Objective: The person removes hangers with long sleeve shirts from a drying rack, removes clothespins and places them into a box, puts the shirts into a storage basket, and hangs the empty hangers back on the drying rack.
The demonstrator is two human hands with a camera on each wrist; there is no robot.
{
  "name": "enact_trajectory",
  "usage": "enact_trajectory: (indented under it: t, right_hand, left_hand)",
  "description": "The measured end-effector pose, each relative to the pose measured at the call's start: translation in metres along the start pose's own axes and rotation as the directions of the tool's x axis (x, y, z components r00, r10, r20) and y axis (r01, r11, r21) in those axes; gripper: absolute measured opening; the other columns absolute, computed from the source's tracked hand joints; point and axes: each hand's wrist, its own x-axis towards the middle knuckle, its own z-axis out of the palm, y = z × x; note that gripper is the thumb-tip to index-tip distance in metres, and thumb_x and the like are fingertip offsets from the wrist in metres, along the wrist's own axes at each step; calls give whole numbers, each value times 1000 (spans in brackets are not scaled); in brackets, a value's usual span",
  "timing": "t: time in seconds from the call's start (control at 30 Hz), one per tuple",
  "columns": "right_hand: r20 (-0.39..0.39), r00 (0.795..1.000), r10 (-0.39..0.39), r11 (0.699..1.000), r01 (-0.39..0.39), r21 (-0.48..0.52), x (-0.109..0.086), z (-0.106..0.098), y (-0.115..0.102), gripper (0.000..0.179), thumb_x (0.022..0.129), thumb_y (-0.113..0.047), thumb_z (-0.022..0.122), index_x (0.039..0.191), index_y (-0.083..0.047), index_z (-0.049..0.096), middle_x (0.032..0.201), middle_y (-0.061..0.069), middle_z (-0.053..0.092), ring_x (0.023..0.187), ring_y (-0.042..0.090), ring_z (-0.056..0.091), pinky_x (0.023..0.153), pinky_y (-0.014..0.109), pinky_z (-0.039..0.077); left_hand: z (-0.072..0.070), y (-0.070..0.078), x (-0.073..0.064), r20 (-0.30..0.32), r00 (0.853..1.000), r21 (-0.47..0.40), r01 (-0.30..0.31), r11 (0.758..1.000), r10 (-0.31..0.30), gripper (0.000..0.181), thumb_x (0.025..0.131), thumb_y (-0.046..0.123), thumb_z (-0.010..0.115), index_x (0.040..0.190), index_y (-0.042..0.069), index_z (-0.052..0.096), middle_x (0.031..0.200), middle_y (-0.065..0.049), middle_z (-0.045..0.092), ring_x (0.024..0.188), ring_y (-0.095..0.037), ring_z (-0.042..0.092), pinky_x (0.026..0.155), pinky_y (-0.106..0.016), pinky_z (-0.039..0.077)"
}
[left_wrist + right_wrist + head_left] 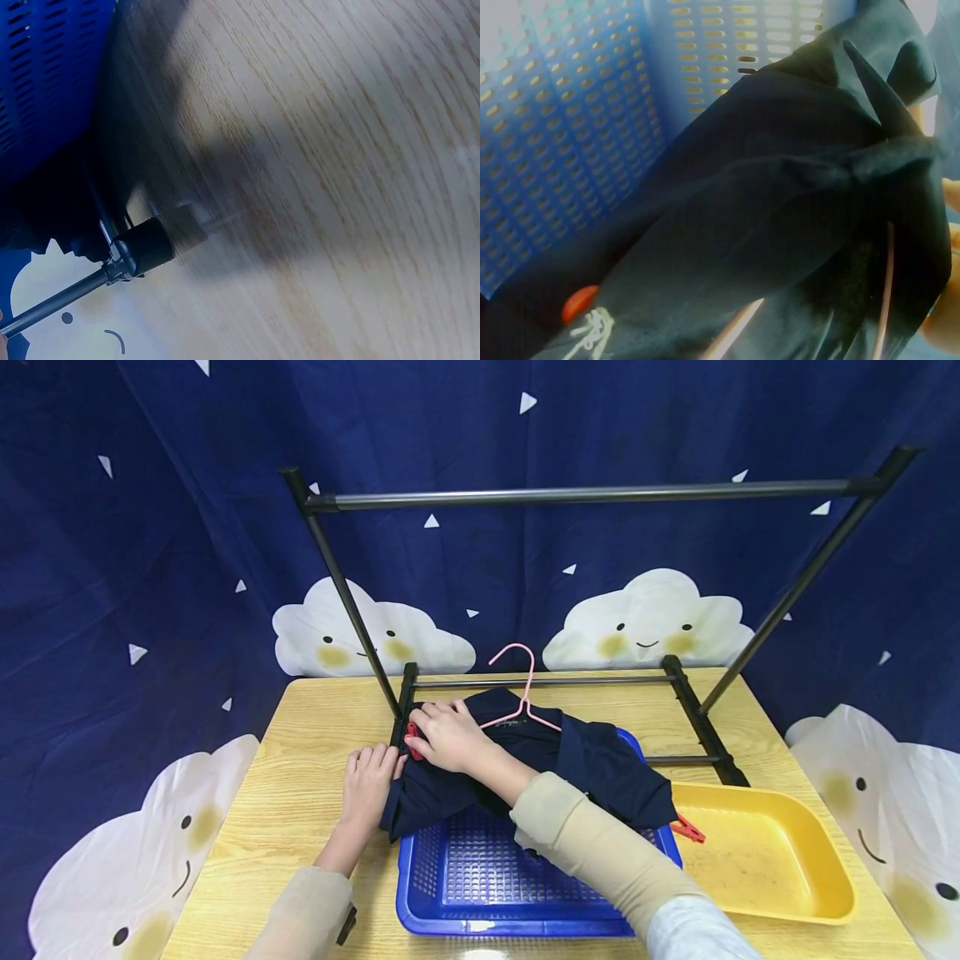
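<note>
A dark navy shirt (600,760) lies on a pink hanger (525,693), draped across the back of the blue basket (540,927). My right hand (453,739) pinches a red clothespin (414,742) at the shirt's left shoulder. Beside it, my left hand (367,789) holds the left edge of the shirt; part of its grip is hidden. A second red clothespin (687,829) sticks out at the shirt's right end. In the right wrist view, the shirt (765,217) covers much of the frame, with fingers (941,319) at the right edge.
A black metal rack (585,493) stands on the wooden table (300,752) behind the basket, its left foot close to my hands. To the right sits a yellow tray (765,852). A navy curtain with clouds (645,627) hangs behind.
</note>
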Motion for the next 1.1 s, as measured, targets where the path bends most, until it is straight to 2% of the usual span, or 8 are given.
enact_trajectory:
  t: [0.27, 0.67, 0.87, 1.1]
  right_hand:
    - [19, 1000, -14, 999, 13, 45, 0, 3, 1, 30, 95, -39, 40, 110, -17, 53, 110, -2, 55, 107, 17, 49, 95, 41, 29]
    - [-54, 998, -26, 992, 32, 125, -2, 9, 6, 20, 95, -31, 43, 105, -15, 51, 103, -2, 56, 100, 16, 49, 89, 41, 32]
    - [-113, 993, -38, 989, 53, 137, -4, 9, 5, 17, 94, -28, 46, 102, -14, 52, 98, -2, 57, 96, 16, 51, 87, 39, 33]
    - [-202, 977, -63, 990, 86, 110, -6, 8, 5, 13, 93, -26, 50, 97, -14, 53, 94, -2, 58, 93, 15, 53, 87, 37, 35]
  left_hand:
    - [0, 1, 0, 8, 1000, -11, 8, 1000, -8, 36, 95, 35, 34, 78, 5, 46, 71, -7, 44, 65, -25, 45, 68, -39, 40]
    - [-1, 2, 2, -21, 1000, -22, 5, 1000, -6, 32, 92, 32, 39, 78, 5, 47, 70, -8, 45, 64, -26, 45, 67, -39, 40]
    - [-1, 2, 3, -35, 999, -41, 3, 999, -4, 31, 92, 31, 40, 78, 4, 47, 70, -8, 44, 64, -27, 44, 67, -41, 40]
    - [0, 1, 2, -11, 1000, -28, 7, 1000, -7, 31, 92, 32, 40, 79, 4, 47, 71, -8, 44, 65, -26, 44, 67, -40, 40]
